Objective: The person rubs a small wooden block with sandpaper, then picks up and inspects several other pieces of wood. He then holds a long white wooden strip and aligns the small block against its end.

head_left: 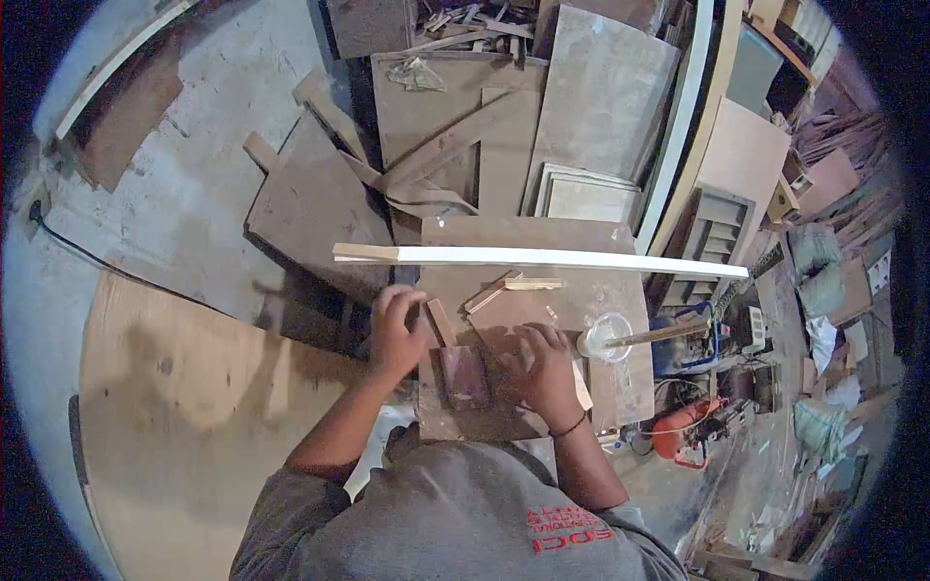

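My left hand (397, 324) is above the left edge of the work table (620, 387), fingers bent and apart, beside a small wooden strip (441, 322). Over the table's middle is my right hand (542, 368), its fingers curled downward; whether they hold anything is hidden. Between the hands lies a dark reddish-brown block (466, 378). A long white strip (542, 258) with a bare wood left end crosses the table beyond both hands. Short wood pieces (533, 284) lie just below it. Right of my right hand stands a white tub (605, 339) with a stick (664, 335) across it.
A large plywood sheet (184, 416) is at the left. Boards (610, 97) lean behind the table. Beyond its right edge are a red tank (683, 429), a blue-framed object (678, 358) and a slatted wooden frame (712, 232).
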`<state>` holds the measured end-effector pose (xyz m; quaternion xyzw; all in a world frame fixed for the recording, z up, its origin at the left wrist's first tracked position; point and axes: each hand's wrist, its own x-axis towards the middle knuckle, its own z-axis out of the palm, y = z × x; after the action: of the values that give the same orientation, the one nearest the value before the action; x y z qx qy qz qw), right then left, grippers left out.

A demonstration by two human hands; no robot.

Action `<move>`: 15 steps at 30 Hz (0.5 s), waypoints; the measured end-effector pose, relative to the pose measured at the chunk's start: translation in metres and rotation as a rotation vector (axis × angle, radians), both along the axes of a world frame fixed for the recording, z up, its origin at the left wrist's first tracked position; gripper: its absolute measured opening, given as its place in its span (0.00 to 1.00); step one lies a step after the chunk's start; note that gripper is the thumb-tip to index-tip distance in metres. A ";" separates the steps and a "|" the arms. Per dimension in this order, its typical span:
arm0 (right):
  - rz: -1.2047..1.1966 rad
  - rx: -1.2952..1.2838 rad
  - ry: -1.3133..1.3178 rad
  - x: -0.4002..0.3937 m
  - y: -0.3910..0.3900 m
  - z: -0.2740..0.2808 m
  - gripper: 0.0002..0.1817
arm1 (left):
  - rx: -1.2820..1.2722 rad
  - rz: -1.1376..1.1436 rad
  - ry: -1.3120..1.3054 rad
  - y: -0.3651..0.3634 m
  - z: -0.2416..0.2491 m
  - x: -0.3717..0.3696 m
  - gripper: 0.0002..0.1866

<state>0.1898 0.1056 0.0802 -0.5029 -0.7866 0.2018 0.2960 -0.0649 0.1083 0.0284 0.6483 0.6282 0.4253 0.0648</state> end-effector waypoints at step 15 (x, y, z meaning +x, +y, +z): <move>-0.010 -0.052 0.150 0.036 -0.017 -0.014 0.23 | -0.167 -0.078 0.341 0.081 0.030 -0.057 0.14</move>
<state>0.2263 0.0888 0.0663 -0.4980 -0.7542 0.2578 0.3417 -0.1216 0.1889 0.0588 0.7271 0.6376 0.2529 0.0276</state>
